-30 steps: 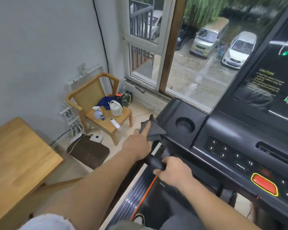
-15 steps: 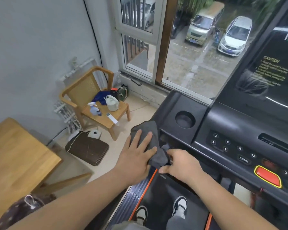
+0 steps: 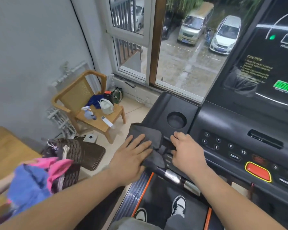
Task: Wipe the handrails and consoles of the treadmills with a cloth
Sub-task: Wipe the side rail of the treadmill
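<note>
Cloth (image 3: 146, 135) lies on the console (image 3: 223, 123) corner under our flat, spread left grip (image 3: 133, 153). Our right grip (image 3: 186, 150) rests spread beside it. We judge most wiping is left.

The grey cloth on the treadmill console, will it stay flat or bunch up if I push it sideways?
Probably floppy: the grey cloth drapes over the console edge and creases beside the left hand. Likely to bunch unless pressed flat. It looks light, so it should slide easily on the smooth black plastic.
</note>
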Demonstrator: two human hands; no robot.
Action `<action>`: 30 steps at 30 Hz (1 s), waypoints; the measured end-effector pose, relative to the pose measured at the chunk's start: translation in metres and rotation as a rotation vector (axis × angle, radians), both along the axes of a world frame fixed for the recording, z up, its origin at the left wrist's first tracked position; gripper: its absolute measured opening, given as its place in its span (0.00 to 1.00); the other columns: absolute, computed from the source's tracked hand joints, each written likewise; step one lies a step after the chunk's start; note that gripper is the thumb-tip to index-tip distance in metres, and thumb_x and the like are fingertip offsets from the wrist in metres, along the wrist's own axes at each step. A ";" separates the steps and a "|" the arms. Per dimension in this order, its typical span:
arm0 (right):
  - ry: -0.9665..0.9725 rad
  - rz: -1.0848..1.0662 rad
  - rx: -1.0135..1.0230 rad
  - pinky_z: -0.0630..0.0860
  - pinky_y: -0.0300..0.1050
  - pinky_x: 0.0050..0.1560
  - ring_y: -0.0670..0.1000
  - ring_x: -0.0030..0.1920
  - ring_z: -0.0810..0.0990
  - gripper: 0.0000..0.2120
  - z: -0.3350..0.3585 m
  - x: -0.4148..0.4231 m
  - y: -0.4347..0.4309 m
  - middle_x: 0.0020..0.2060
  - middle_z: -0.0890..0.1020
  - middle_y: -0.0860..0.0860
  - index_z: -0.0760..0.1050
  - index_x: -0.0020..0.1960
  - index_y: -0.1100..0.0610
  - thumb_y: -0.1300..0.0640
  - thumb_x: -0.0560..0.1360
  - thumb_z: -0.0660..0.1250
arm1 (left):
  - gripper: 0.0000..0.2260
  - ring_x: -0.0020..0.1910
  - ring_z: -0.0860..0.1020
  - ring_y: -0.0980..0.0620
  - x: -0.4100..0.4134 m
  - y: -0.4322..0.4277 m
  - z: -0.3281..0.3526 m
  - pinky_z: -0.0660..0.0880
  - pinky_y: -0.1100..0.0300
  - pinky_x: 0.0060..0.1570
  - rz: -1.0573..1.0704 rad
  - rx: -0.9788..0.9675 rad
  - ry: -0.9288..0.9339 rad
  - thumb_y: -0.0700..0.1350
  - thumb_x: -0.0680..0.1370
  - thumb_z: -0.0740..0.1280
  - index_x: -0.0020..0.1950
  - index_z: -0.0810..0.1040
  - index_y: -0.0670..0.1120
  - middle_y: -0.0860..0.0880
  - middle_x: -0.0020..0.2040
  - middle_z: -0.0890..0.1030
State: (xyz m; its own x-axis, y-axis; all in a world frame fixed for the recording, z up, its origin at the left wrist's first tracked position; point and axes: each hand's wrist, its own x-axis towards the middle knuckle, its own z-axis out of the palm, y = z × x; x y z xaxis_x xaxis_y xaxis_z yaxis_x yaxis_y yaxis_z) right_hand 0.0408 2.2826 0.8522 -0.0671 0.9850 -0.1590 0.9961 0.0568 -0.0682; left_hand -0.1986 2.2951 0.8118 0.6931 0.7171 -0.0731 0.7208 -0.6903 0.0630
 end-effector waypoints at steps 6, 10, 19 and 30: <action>0.071 -0.091 -0.039 0.75 0.46 0.64 0.53 0.67 0.72 0.20 0.000 0.001 0.002 0.69 0.72 0.44 0.74 0.70 0.49 0.53 0.78 0.65 | 0.30 0.82 0.54 0.46 0.056 0.073 0.005 0.56 0.51 0.79 0.499 -0.276 -0.277 0.55 0.85 0.56 0.85 0.46 0.55 0.50 0.85 0.49; 0.049 -0.090 -0.062 0.76 0.44 0.58 0.54 0.66 0.71 0.20 0.002 0.000 0.002 0.69 0.70 0.43 0.73 0.71 0.48 0.51 0.80 0.64 | 0.31 0.81 0.54 0.42 0.078 0.078 0.002 0.67 0.42 0.72 0.502 -0.209 -0.153 0.58 0.83 0.55 0.83 0.44 0.59 0.49 0.85 0.48; 0.064 -0.055 -0.115 0.62 0.49 0.76 0.58 0.72 0.66 0.26 0.000 -0.002 0.005 0.74 0.67 0.49 0.68 0.76 0.53 0.50 0.79 0.63 | 0.34 0.76 0.63 0.32 -0.009 -0.005 -0.013 0.74 0.37 0.65 0.207 -0.022 0.028 0.55 0.71 0.66 0.78 0.69 0.58 0.43 0.82 0.60; 0.346 -0.411 -0.035 0.76 0.50 0.49 0.57 0.56 0.77 0.08 0.003 0.005 -0.094 0.48 0.76 0.51 0.78 0.47 0.55 0.55 0.79 0.61 | 0.25 0.75 0.67 0.40 0.073 -0.055 -0.018 0.54 0.31 0.75 0.261 -0.034 -0.156 0.56 0.74 0.57 0.68 0.77 0.53 0.48 0.71 0.76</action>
State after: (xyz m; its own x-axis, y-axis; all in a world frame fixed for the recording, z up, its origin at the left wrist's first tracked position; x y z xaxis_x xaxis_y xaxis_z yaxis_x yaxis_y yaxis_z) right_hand 0.0459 2.1887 0.8548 0.2683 0.9357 -0.2291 0.8547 -0.3409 -0.3914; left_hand -0.1257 2.2401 0.7942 0.4902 0.8716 -0.0074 0.8536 -0.4784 0.2063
